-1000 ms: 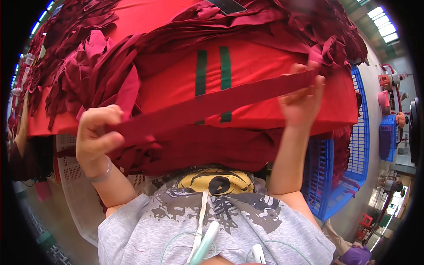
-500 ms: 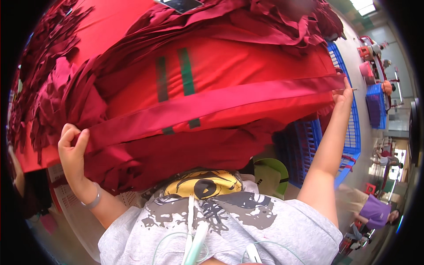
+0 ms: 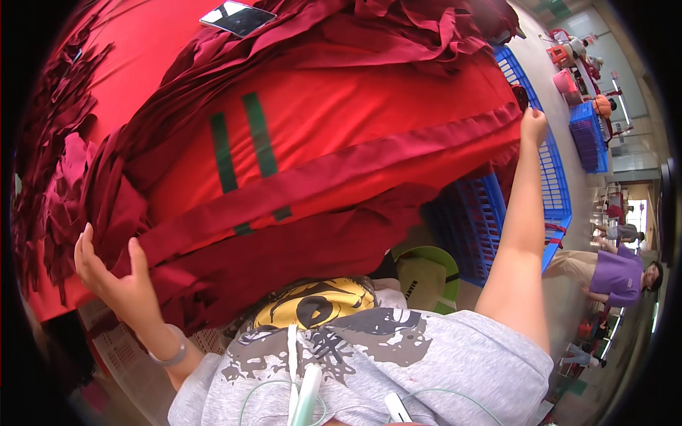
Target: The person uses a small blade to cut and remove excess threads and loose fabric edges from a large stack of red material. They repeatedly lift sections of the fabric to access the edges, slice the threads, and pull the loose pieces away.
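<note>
A long dark-red fabric strip lies stretched across the bright red cloth surface, over two dark green tape bands. At its left end my left hand is open, thumb and fingers apart, holding nothing. My right hand is closed at the strip's right end, by the surface's edge. A small dark object shows beside its fingers. What that hand grips is hidden. Heaps of dark-red fabric strips hang over the near edge and lie along the far side.
Blue plastic crates stand at the right edge. A phone lies at the far side. Below the edge are a light perforated basket and a green-rimmed cap. A person in a purple shirt is at the right, with other people farther back.
My left hand has let go of the strip and opened. The strip now rests on the red surface. My right hand's fingers have closed up at the right end.
</note>
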Tool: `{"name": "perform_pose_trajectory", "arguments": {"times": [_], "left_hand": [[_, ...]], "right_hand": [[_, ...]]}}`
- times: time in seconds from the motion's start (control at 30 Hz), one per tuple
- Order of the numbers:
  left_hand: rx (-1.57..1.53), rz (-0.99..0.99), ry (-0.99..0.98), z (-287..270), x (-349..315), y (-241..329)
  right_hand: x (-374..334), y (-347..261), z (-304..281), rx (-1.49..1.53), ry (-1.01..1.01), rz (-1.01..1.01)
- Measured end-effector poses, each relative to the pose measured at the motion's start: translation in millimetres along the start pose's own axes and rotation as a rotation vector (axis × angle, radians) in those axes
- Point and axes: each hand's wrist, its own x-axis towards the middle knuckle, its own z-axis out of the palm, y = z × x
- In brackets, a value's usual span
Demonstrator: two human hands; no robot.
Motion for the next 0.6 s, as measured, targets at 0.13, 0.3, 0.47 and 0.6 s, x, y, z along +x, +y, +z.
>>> {"name": "perform_pose_trajectory", "arguments": {"times": [0.13, 0.3, 0.47, 0.6], "left_hand": [[-0.340, 0.251, -0.311, 7.9, -22.2, 51.6], [-0.277, 0.323, -0.660, 48.8, -46.3, 69.5], [-0.329, 0.347, -0.650, 55.8, -53.3, 63.6], [-0.298, 0.370, -0.619, 54.5, -57.2, 58.3]], "right_hand": [[-82.7, -103.6, -28.1, 0.404, -0.488, -0.011], [-230.6, -221.1, -106.5, 0.698, -0.897, -0.424], [-332.5, -256.4, -133.1, 0.468, -0.633, -0.973], [-380.1, -266.7, -153.4, 0.575, -0.844, -0.908]]}}
